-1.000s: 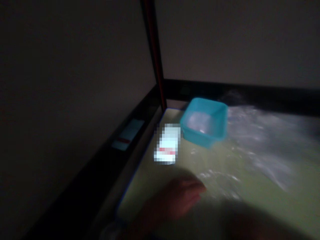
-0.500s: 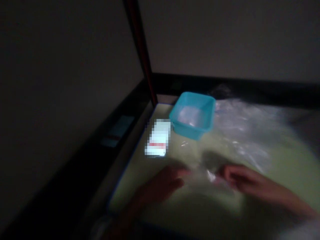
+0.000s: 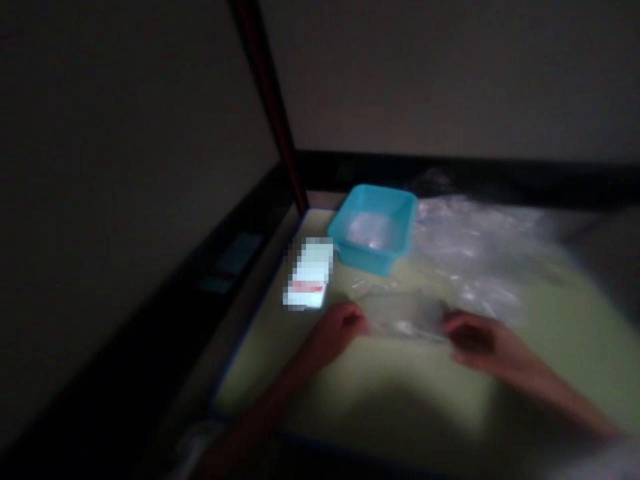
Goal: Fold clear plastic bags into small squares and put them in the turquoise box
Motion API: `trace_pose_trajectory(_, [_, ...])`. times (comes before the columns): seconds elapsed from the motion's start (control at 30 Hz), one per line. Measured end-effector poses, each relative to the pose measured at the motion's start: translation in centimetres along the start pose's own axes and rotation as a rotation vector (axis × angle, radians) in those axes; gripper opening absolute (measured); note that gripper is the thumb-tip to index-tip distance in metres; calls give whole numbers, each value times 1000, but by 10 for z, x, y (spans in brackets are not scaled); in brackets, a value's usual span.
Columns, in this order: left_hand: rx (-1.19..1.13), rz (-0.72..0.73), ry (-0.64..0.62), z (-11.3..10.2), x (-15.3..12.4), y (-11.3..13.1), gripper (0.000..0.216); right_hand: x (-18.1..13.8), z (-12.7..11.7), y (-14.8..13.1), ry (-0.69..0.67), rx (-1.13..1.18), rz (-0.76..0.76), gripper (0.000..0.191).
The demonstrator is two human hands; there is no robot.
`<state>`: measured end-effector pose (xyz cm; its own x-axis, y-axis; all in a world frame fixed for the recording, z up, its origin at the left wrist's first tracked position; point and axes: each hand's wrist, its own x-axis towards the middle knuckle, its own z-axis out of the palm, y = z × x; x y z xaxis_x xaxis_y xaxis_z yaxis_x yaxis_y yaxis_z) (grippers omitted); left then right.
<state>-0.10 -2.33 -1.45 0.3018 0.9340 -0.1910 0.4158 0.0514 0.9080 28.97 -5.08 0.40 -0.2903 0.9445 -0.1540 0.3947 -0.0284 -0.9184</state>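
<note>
Your left hand (image 3: 345, 323) and right hand (image 3: 477, 340) had their fingers pinched on opposite ends of a clear plastic piece (image 3: 405, 317), likely a bag given the blur. It spanned between them over the surface (image 3: 570, 340), nearer you than the turquoise basket (image 3: 363, 258) and lit phone (image 3: 311, 270).

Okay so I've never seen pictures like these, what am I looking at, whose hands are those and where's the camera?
There's no machine here. One camera, worn on a person's head, takes every picture, looking forward and down. The left hand and right hand are that person's own, bare. Between them they seem to hold a clear plastic piece, though it's blurry. On the pale surface are a turquoise basin with something whitish inside, a bright, pixelated rectangle and, on the right, crumpled clear plastic.
</note>
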Motion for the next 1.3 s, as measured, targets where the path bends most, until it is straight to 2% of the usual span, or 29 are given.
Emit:
trace_pose_trajectory(0.07, [-40, -20, 5, -2, 3, 0, 18, 3, 10, -1, 58, -30, -41, 29])
trace_pose_trajectory(0.13, [-71, -54, 3, -3, 5, 0, 17, 8, 20, -4, 91, -4, -56, 34])
trace_pose_trajectory(0.4, [-139, -134, 1, 0, -3, -4, 12, 3, 36, 1, 87, 196, 96, 44])
trace_pose_trajectory(0.63, [-234, -154, -8, 2, -11, -3, 44, 3, 42, -3, 208, 246, 93, 70])
trace_pose_trajectory(0.73, [-211, -151, -44, 1, -13, -2, 54, 14, 41, -7, 229, 245, 74, 76])
trace_pose_trajectory(0.87, [-185, -159, -57, -2, -17, 2, 65, 28, 36, -7, 191, 202, 4, 72])
trace_pose_trajectory(0.93, [-178, -157, -23, -5, -17, 6, 66, 31, 34, -5, 180, 192, -45, 69])
trace_pose_trajectory(1.07, [-169, -140, 70, -6, -16, 10, 64, 28, 31, -1, 117, 161, -108, 63])
trace_pose_trajectory(1.2, [-209, -110, 46, -2, -16, 5, 69, 21, 26, 1, 59, 96, -92, 60])
trace_pose_trajectory(1.3, [-177, -89, 47, 0, -20, 0, 70, 16, 21, 0, 131, 15, -111, 64])
